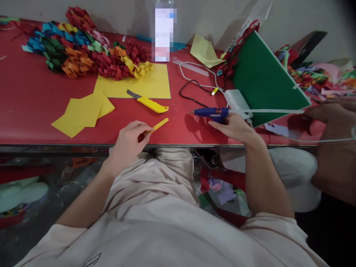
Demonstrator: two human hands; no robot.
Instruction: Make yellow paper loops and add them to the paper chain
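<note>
Near the table's front edge, my left hand (pixel 133 135) pinches a narrow yellow paper strip (pixel 160 126) between thumb and fingers. To the right, my right hand (pixel 236 128) is closed round the handle of a blue glue gun (pixel 211 112), its metal tip pointing left. A long whitish glue stick (pixel 264 111) sticks out of the gun's back end. Between and beyond the hands lies a yellow utility knife (pixel 151 104) with its blade out. Yellow paper squares (pixel 86 109) overlap on the table left of my left hand.
Paper chains (pixel 80 55) in many colours pile at the back left, partly on a yellow sheet (pixel 155 81). A phone (pixel 162 35) stands by the wall. A green board (pixel 264 78) leans beside a white power strip (pixel 237 102) and cables. Another person's hand (pixel 330 111) is at far right.
</note>
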